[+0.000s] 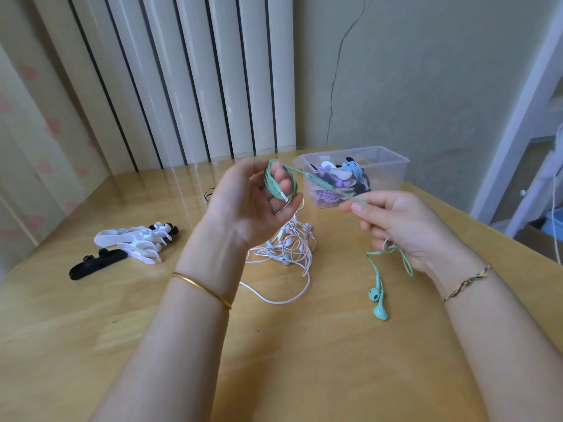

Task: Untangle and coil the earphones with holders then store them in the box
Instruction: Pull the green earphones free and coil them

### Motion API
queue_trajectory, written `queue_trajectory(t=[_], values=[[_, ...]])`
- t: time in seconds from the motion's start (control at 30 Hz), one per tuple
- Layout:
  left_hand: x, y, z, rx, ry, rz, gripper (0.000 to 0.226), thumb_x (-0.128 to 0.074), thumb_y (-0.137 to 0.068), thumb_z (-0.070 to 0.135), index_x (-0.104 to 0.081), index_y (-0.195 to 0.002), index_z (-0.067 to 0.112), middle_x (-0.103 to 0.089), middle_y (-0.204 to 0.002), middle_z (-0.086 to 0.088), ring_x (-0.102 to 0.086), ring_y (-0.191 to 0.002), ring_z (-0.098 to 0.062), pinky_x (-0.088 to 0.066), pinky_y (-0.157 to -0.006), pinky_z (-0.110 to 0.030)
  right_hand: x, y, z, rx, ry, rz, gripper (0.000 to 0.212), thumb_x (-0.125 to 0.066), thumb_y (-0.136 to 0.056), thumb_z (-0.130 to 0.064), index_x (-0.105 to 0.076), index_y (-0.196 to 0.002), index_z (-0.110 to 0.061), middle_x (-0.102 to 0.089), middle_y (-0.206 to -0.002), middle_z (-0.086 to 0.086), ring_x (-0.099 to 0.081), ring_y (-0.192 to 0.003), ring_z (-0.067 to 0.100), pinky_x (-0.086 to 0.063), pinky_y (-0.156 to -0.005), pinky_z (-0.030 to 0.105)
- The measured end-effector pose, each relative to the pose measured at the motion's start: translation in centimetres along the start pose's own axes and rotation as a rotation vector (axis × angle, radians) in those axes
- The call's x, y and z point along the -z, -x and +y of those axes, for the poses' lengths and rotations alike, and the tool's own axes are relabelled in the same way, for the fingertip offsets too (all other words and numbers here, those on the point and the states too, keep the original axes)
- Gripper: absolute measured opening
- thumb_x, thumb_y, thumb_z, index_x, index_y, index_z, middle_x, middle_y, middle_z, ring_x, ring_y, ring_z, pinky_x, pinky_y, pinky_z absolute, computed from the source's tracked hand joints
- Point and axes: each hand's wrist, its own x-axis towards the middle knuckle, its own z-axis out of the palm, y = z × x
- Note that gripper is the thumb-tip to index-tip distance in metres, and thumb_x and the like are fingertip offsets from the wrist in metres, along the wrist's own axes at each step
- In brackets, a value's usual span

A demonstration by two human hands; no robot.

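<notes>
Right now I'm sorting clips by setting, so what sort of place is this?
Probably a room at home: a wooden table stands by what looks like a white radiator and a cracked painted wall.

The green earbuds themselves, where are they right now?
The green earbuds lie on the table, right of centre in the head view, just below the right hand gripping their cable and right of the tangled pale earphones.

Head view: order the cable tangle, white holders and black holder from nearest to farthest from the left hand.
1. Cable tangle, on the table just below the left hand.
2. White holders, on the table to its left.
3. Black holder, farther left still, in front of the white ones.
</notes>
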Motion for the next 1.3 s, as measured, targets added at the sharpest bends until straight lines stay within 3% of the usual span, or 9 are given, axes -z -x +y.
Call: queue_trajectory(t=[0.1,0.23,0.47,0.67,0.77,0.9,1.0,1.1,1.3], values=[[0.0,-0.2,0.1,-0.040,0.081,-0.004,0.024,-0.040,-0.093,0.019,-0.064,-0.087,0.018,-0.073,-0.089,0.005,-0.068,-0.083,-0.005,-0.034,-0.092,-0.033,-0.8,0.4,-0.1,-0.010,0.106,-0.206,0.019,-0.053,-0.095,-0.012,-0.071,-0.091,-0.018,-0.040,-0.055,-0.002,-0.022,-0.040,0.007,-0.024,-0.036,0.017],[-0.3,-0.5,-0.3,-0.142,-0.064,0.031,0.025,-0.037,-0.096,0.016,-0.060,-0.107,0.018,-0.069,-0.116,0.002,-0.063,-0.109,-0.006,-0.034,-0.092,-0.034,-1.1,1.0,-0.8,0.049,0.133,-0.313,0.018,-0.055,-0.093,-0.018,-0.072,-0.092,-0.018,-0.039,-0.052,-0.006,-0.022,-0.047,0.011,-0.023,-0.037,0.018],[-0.8,-0.4,-1.7,-0.409,-0.767,0.065,0.030,-0.042,-0.097,0.013,-0.065,-0.084,0.026,-0.071,-0.107,-0.002,-0.064,-0.106,-0.017,-0.044,-0.091,-0.035,-0.9,1.2,-1.4,0.267,0.152,-0.215,0.020,-0.056,-0.092,-0.018,-0.072,-0.080,-0.015,-0.038,-0.051,-0.004,-0.035,-0.046,0.013,-0.033,-0.040,0.020],[-1.6,0.2,-2.1,-0.291,-0.999,-0.092,0.027,-0.046,-0.091,0.003,-0.065,-0.094,0.023,-0.070,-0.104,0.000,-0.063,-0.105,-0.017,-0.048,-0.098,-0.043,-0.8,0.9,-1.3,0.370,0.154,0.005,0.018,-0.057,-0.080,-0.024,-0.066,-0.067,-0.016,-0.043,-0.050,-0.005,-0.042,-0.050,0.010,-0.041,-0.051,0.023],[-1.8,0.5,-2.2,-0.280,-1.119,-0.172,0.027,-0.057,-0.077,0.017,-0.064,-0.102,0.011,-0.068,-0.106,-0.010,-0.063,-0.102,-0.028,-0.048,-0.096,-0.048,-1.0,0.8,-1.2,0.413,0.222,0.066,0.016,-0.055,-0.078,-0.027,-0.064,-0.066,-0.019,-0.045,-0.052,-0.002,-0.040,-0.052,0.013,-0.036,-0.053,0.027],[-1.7,0.3,-2.8,-0.271,-1.332,-0.270,0.029,-0.062,-0.087,0.019,-0.059,-0.109,0.000,-0.062,-0.114,-0.022,-0.059,-0.107,-0.034,-0.047,-0.094,-0.050,-1.2,0.7,-1.0,0.454,0.250,0.054,0.020,-0.061,-0.087,-0.017,-0.057,-0.068,-0.023,-0.051,-0.051,-0.016,-0.040,-0.049,0.003,-0.033,-0.050,0.013],[-1.8,0.3,-3.0,-0.269,-1.288,-0.272,0.023,-0.053,-0.096,0.016,-0.061,-0.105,-0.004,-0.069,-0.104,-0.017,-0.064,-0.095,-0.028,-0.049,-0.087,-0.038,-1.0,0.5,-0.9,0.450,0.256,0.117,0.020,-0.063,-0.088,-0.011,-0.059,-0.071,-0.019,-0.054,-0.056,-0.012,-0.046,-0.052,0.002,-0.038,-0.052,0.016],[-2.0,0.6,-2.8,-0.215,-1.112,-0.276,0.024,-0.043,-0.100,0.013,-0.062,-0.091,0.002,-0.067,-0.081,-0.006,-0.061,-0.071,-0.014,-0.049,-0.074,-0.026,-0.8,0.5,-1.1,0.404,0.258,0.163,0.014,-0.067,-0.086,-0.014,-0.063,-0.073,-0.016,-0.057,-0.067,0.010,-0.045,-0.052,0.005,-0.045,-0.048,0.027],[-2.1,0.2,-1.4,-0.017,-0.387,-0.177,0.036,-0.033,-0.096,0.015,-0.052,-0.066,0.009,-0.049,-0.055,-0.001,-0.043,-0.050,-0.013,-0.041,-0.060,-0.024,-0.5,0.4,-0.7,0.090,0.067,0.039,0.006,-0.067,-0.083,-0.006,-0.065,-0.082,-0.012,-0.053,-0.061,0.001,-0.037,-0.037,0.007,-0.026,-0.033,0.016]])
